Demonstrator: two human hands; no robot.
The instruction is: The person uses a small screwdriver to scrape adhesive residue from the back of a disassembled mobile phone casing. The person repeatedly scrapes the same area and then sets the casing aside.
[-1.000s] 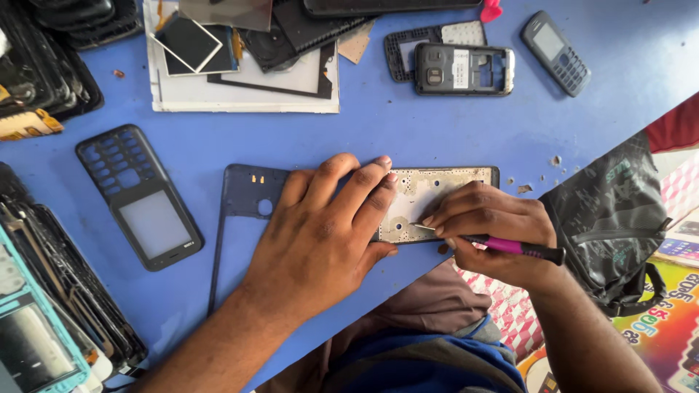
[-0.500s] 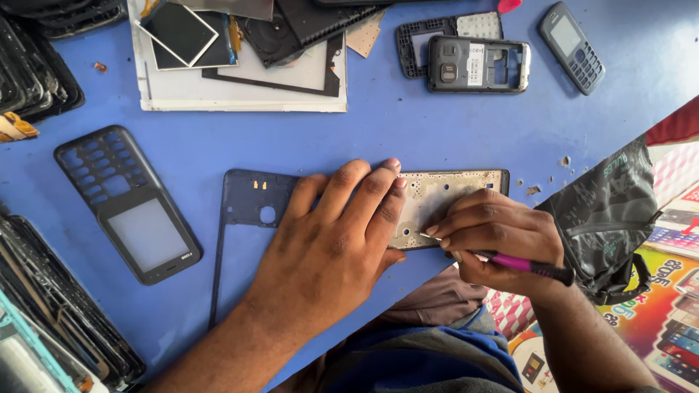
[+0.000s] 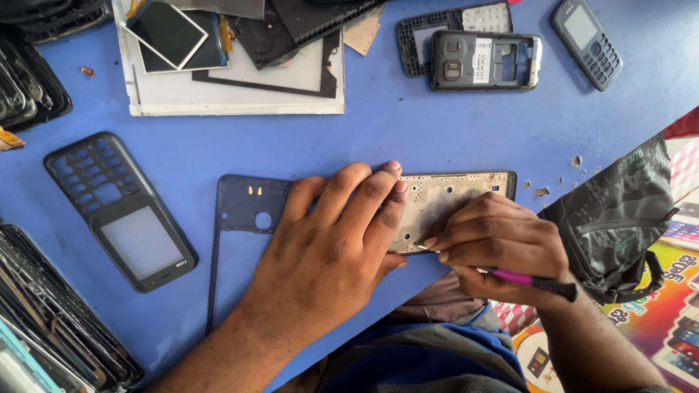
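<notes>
The person's left hand (image 3: pixel 328 247) lies flat, fingers spread and pressing down on a phone's metal mid-frame (image 3: pixel 455 207), which rests on the blue table (image 3: pixel 408 138) near its front edge. The hand grips nothing; it pins the frame in place. On the near right side of the frame, the right hand (image 3: pixel 502 244) is curled tightly around a small screwdriver (image 3: pixel 535 282) with a pink and black handle, its thin tip laid against the frame's lower edge by a round hole.

I'd judge this as the screw-working stage: the frame is held steady while the tip is at a fastener. I can't see a screw head itself; it is too small. What comes next seems to call for the tip seated squarely, steady downward pressure, and the frame kept from sliding.

Left of the frame, partly under the left hand, lies a dark blue back cover (image 3: pixel 244 218). Further left is a black keypad housing (image 3: pixel 120 211). Beyond the frame, further from the person, are a gutted black phone body (image 3: pixel 484 62) and a grey keypad phone (image 3: pixel 586 40). Right of the frame sags a dark bag (image 3: pixel 619 218).
</notes>
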